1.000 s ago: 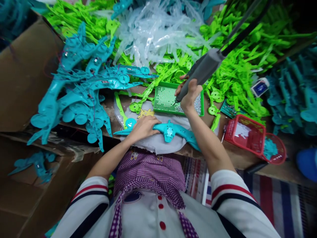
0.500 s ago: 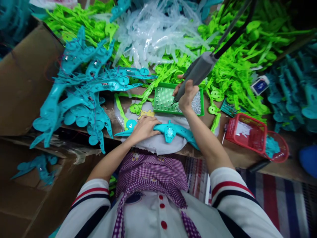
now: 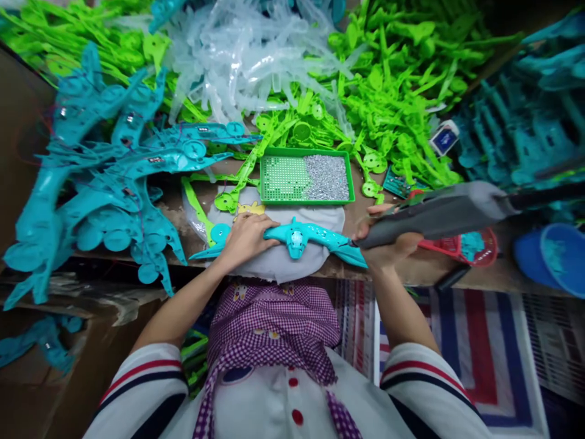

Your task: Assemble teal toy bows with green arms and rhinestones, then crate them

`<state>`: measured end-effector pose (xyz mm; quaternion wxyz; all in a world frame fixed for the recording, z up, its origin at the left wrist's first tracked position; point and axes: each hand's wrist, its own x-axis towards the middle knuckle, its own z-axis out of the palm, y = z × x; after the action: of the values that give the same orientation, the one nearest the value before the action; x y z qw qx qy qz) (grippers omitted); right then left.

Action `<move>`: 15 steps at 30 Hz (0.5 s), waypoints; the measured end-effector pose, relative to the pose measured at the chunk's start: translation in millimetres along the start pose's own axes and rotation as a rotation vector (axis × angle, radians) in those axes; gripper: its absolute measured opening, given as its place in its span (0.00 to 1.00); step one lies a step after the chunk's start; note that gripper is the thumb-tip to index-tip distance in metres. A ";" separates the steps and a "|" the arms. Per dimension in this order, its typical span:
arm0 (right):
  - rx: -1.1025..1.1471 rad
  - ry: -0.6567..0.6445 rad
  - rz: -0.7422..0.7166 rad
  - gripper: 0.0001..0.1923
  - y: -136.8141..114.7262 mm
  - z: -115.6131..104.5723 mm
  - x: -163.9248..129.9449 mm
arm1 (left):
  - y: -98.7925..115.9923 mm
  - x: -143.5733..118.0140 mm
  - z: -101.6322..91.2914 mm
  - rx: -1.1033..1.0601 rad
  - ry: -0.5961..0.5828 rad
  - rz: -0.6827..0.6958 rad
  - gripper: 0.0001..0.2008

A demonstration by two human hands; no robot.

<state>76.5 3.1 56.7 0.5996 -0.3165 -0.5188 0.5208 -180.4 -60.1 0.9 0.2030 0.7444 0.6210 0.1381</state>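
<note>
The left hand (image 3: 249, 238) clasps and partly hides the teal part (image 3: 315, 235), while the right hand (image 3: 387, 252) wraps the grey driver (image 3: 445, 210).

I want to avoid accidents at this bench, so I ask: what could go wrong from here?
The thin tip of the grey corded screwdriver in the right hand is close to the curved teal plastic piece; it might slip and scratch it.

The left hand holds that piece near the front edge of the brown workbench, so a hard push could tip it off.

Behind it, small silvery metal parts lie loose in a shallow green plastic tray; a bump may scatter them.
</note>
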 end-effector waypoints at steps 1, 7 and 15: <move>-0.004 0.024 -0.011 0.33 0.4 -3.3 -2.3 | -0.2 0.3 -0.1 -0.001 -0.003 -0.001 0.17; -0.118 0.063 0.018 0.40 4.7 -4.5 2.0 | -0.8 1.4 -0.1 -0.022 -0.031 -0.048 0.18; -0.102 0.046 0.012 0.39 10.7 -8.4 3.9 | 0.6 1.4 -1.6 -0.017 -0.040 -0.072 0.19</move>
<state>81.0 10.9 45.8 0.5914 -0.3614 -0.5289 0.4898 -180.4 -58.6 2.5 0.2265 0.7224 0.6421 0.1209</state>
